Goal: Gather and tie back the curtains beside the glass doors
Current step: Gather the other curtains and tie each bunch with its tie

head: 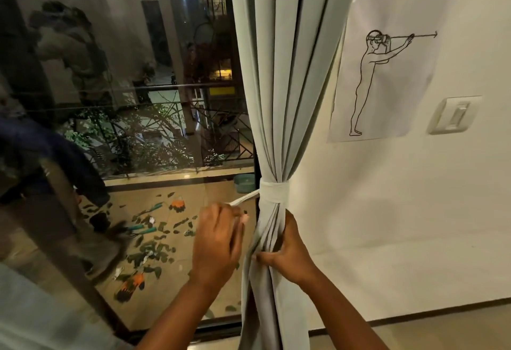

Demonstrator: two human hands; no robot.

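Tightly bunched pale-green curtain [279, 100], white tie [273, 188] wrapped round, left hand [218, 241] fingers pinching tie's tail, right hand [287, 253] gripping folds

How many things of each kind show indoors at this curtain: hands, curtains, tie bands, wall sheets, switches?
Hands: 2, left pulling the band's tail, right gripping the folds
Curtain: 1
Tie band: 1
Drawing sheet: 1
Wall switch: 1
Total: 6
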